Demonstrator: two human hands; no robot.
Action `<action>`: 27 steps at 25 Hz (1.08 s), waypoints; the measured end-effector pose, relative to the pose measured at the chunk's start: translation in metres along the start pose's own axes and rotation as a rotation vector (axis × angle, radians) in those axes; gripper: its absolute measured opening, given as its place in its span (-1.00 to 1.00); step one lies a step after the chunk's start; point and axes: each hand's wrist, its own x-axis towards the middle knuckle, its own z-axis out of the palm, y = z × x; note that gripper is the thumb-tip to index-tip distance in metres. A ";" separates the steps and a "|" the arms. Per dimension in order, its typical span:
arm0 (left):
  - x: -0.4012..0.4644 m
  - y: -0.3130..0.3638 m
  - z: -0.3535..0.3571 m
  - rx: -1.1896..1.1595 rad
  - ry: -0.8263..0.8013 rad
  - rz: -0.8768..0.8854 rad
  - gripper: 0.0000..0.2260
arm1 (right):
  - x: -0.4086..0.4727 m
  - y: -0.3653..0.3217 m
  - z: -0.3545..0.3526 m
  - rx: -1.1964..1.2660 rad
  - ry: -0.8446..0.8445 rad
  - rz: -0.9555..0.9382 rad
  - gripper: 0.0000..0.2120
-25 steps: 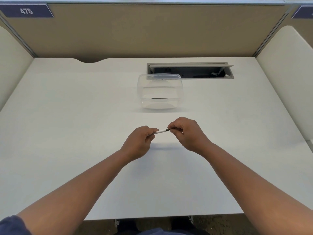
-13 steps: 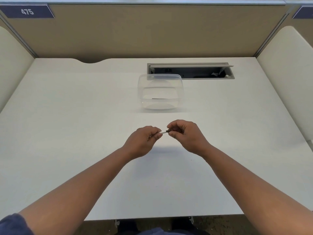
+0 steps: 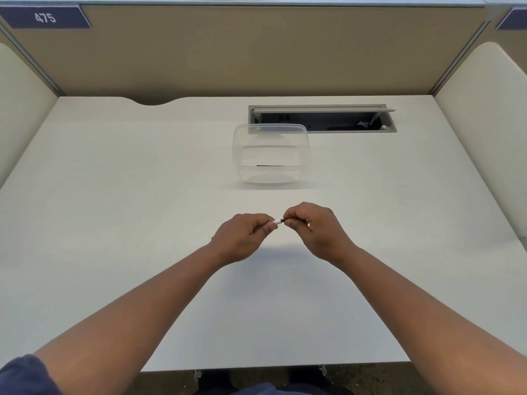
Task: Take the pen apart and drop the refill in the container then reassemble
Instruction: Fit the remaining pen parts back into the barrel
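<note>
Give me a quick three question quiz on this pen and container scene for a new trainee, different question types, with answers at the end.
1. True or false: the pen lies on the desk.
2. Which hand's grip is on the pen's dark end? A) left hand B) right hand
3. Fill in: the thin dark refill lies inside the clear ____.

Key: 1 false, both hands hold it above the desk; 2 B; 3 container.

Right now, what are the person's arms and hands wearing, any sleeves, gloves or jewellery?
Both hands, left hand and right hand, are bare: no gloves, rings or watch visible. The forearms are uncovered too. Only a dark navy sleeve shows, at the left upper arm, bottom-left corner.
</note>
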 end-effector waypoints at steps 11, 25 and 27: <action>-0.003 0.006 0.003 0.300 0.171 0.149 -0.74 | 0.002 -0.013 0.007 0.165 -0.055 0.375 -0.87; -0.005 0.006 0.010 0.363 0.130 0.189 -0.78 | 0.008 -0.009 0.004 0.645 -0.166 0.819 -0.89; -0.003 0.006 0.009 0.271 0.013 0.108 -0.76 | 0.008 -0.007 0.004 0.610 -0.132 0.813 -0.91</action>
